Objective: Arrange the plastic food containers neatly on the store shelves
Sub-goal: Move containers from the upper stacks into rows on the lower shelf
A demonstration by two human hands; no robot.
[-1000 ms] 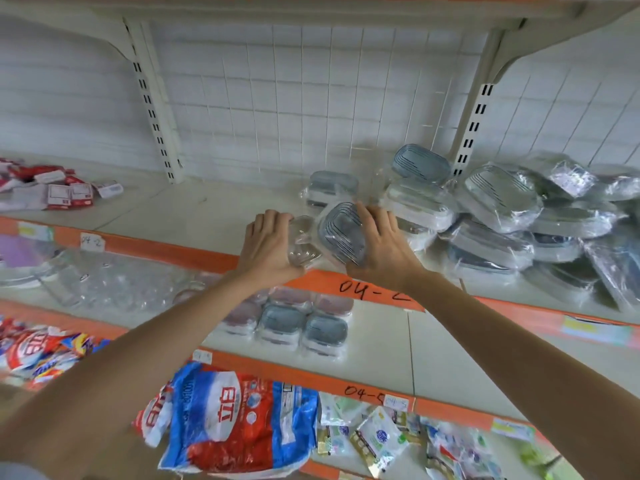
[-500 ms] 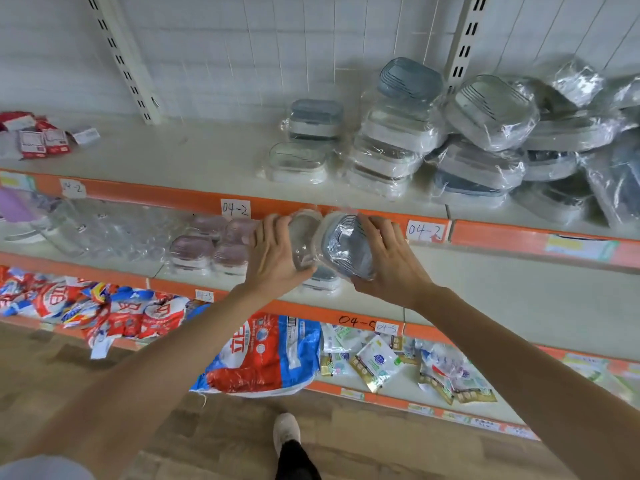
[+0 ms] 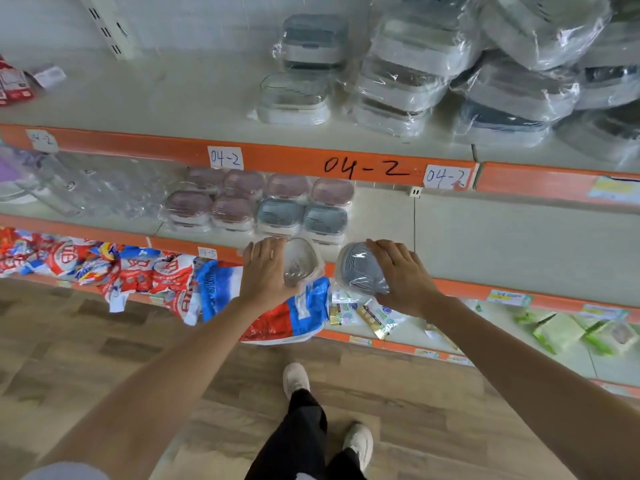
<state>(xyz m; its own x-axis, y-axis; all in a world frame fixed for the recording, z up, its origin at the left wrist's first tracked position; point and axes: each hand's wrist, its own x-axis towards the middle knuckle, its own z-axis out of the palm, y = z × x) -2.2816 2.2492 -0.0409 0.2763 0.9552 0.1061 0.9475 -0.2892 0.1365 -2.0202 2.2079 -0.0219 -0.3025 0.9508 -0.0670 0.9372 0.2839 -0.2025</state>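
My left hand (image 3: 264, 271) holds a small clear wrapped container (image 3: 300, 265), tilted on its side, in front of the middle shelf's orange edge. My right hand (image 3: 401, 277) grips a grey-blue lidded container (image 3: 360, 268) in plastic wrap, also tilted, a short gap to the right of the clear one. Just behind them on the middle shelf (image 3: 485, 237) stand two neat rows of small pink and grey-blue containers (image 3: 263, 202). Larger wrapped containers (image 3: 450, 74) lie piled untidily on the upper shelf.
The middle shelf shows bare surface to the right of the rows. Clear plastic ware (image 3: 90, 188) fills its left end. Red, white and blue bags (image 3: 166, 278) hang over the lower shelf, with small packets (image 3: 367, 313) beside them. My feet stand on a wooden floor (image 3: 104, 358).
Both hands came down from the upper shelf to the front of the middle shelf with the two containers, which have moved a little apart. The view tilted downward.
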